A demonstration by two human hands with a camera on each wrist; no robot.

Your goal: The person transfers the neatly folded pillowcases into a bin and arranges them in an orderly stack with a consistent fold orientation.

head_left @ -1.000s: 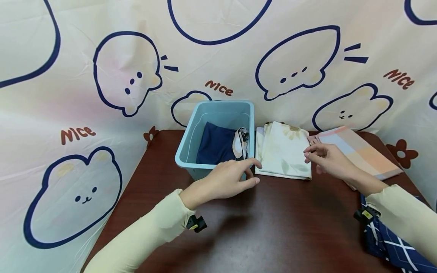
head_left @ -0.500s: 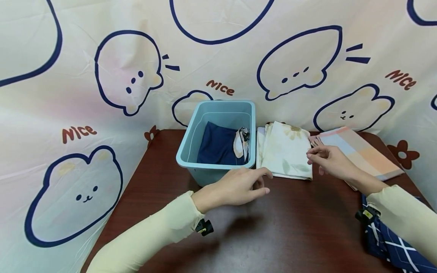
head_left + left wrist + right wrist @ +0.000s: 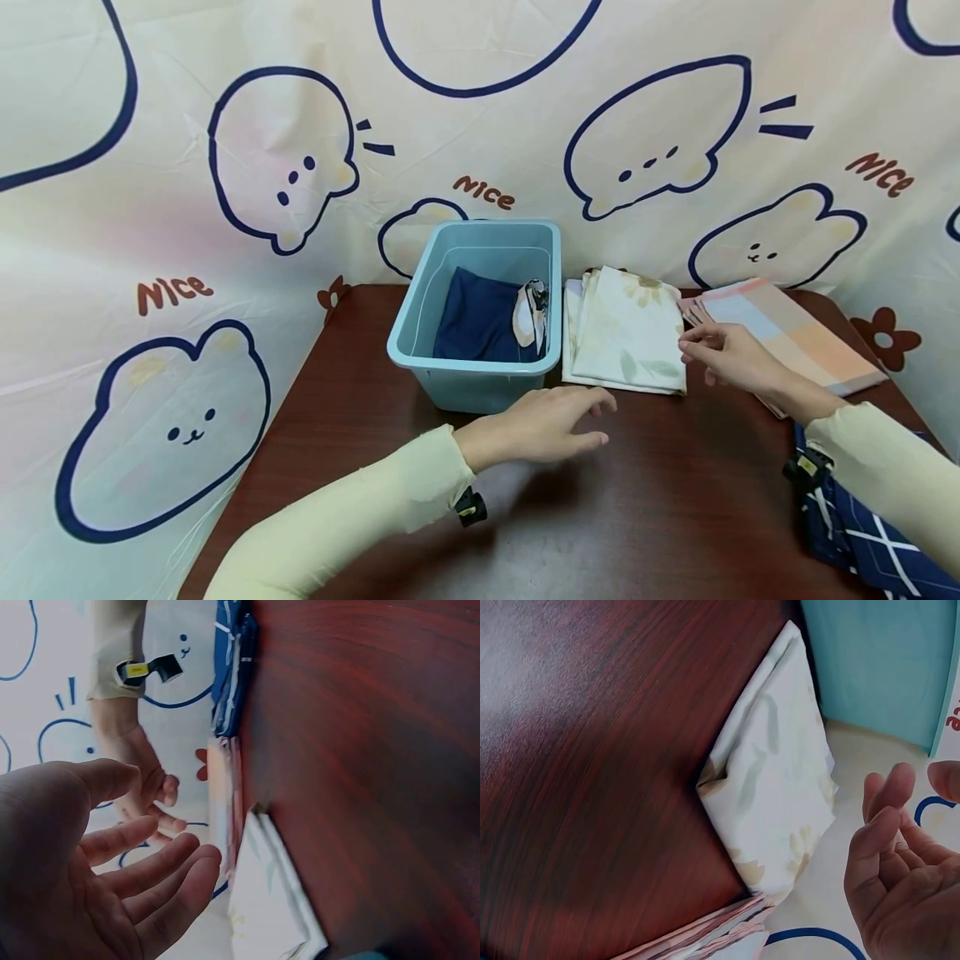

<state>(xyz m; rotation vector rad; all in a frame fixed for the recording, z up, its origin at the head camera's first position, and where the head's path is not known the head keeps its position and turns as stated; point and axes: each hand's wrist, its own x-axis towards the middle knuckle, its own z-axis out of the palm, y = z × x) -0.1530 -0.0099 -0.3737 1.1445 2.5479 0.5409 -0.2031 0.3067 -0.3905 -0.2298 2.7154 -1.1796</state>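
Bin (image 3: 480, 385) sits unmoved — left fingers (image 3: 579, 400) have withdrawn.

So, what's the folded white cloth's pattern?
The folded white cloth is leafy floral, clearest in head view.

Bin (image 3: 465, 388): smooth plastic, faint sheen. Tabletop (image 3: 652, 500): glossy, wood-grained. Floral cloth (image 3: 630, 329): matt fabric.

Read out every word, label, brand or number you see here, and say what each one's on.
"Nice": brownish-red print on the backdrop, left side, above a bear's head.
"Nice": same backdrop, middle, above the blue bin.
"Nice": same backdrop, right side.
Right wrist view: similar red lettering on the backdrop, cut off by the picture edge.
Yellow labels on the wrist cameras: too small or blurred to read.
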